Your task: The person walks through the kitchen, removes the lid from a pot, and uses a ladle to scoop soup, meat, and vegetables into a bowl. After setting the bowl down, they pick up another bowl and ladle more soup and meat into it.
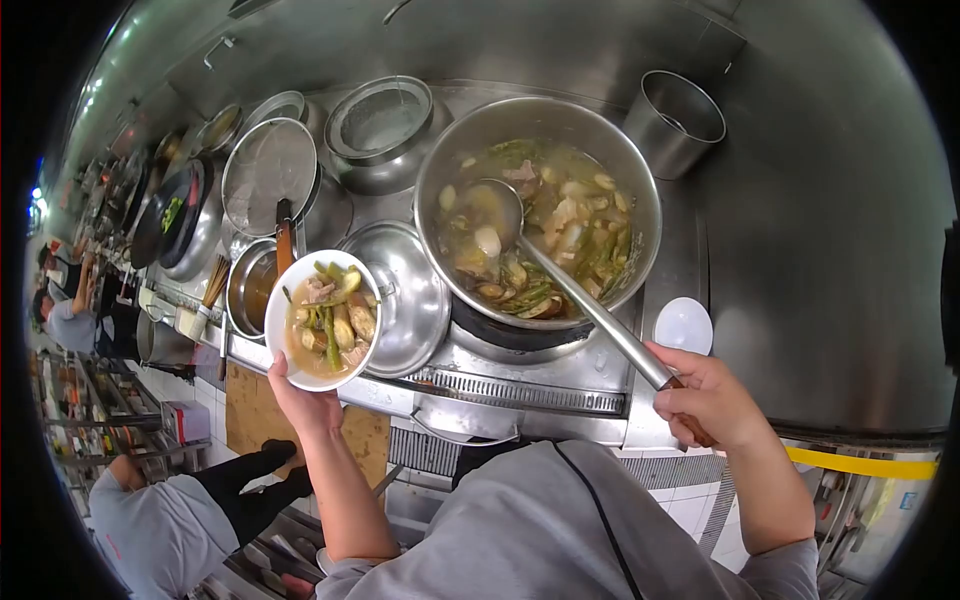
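Observation:
My left hand (303,398) grips a white bowl (281,352) by its lower rim. In the bowl is a stew (333,325) of green beans, eggplant pieces and meat in broth. My right hand (710,393) is closed round the wooden handle end of a long steel ladle (598,312). The ladle's cup sits at the left inside a large steel pot (648,165), partly sunk in the broth. More of the same stew fills much of the pot. A white bowl (683,325) rests on the counter just beyond my right hand.
A steel lid (420,335) lies left of the pot. Near it are a wire strainer (268,170), stacked steel bowls (380,175) and a small pot (240,290). At the back right stands a steel container (675,145). Another person (165,525) is at lower left.

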{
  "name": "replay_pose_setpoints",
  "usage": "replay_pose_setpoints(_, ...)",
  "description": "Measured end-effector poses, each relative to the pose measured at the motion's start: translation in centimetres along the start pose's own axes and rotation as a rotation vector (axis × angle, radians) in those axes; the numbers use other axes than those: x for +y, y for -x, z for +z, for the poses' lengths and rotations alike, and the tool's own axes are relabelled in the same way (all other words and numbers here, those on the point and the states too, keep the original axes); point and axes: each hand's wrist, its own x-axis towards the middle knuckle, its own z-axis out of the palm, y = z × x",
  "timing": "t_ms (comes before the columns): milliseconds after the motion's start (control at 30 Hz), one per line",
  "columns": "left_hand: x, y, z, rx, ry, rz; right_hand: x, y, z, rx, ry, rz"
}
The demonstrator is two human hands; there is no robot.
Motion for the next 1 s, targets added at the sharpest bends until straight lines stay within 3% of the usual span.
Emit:
replay_pose_setpoints(33,-0.1,0.1,0.1,0.003,0.000,-0.009,0.2,0.2,0.3,0.003,0.002,0.000)
replay_pose_setpoints(100,-0.5,0.0,-0.1,0.001,0.013,-0.021,1.1,0.8,1.1,0.186,0.476,-0.146)
replay_pose_setpoints(400,-1.5,-0.7,-1.3,-0.055,0.055,-0.011,2.2,1.1,2.0,0.463,0.667,-0.440)
replay_pose_setpoints(633,-1.9,-1.1,-1.8,-0.096,0.089,-0.014,3.5,-1.6,0.8,0.448,0.525,-0.402)
replay_pose_setpoints(800,-2.4,-1.6,-2.6,-0.056,0.058,-0.035,1.6,-3.5,2.9,0.305,0.226,-0.304)
replay_pose_setpoints(967,-2.4,-1.1,-2.3,-0.075,0.067,-0.044,0.7,-4.7,4.0,0.214,0.277,-0.278)
replay_pose_setpoints(1000,-2.3,-1.0,-2.1,-0.079,0.079,-0.049,0.2,-4.2,4.1,0.168,0.133,-0.223)
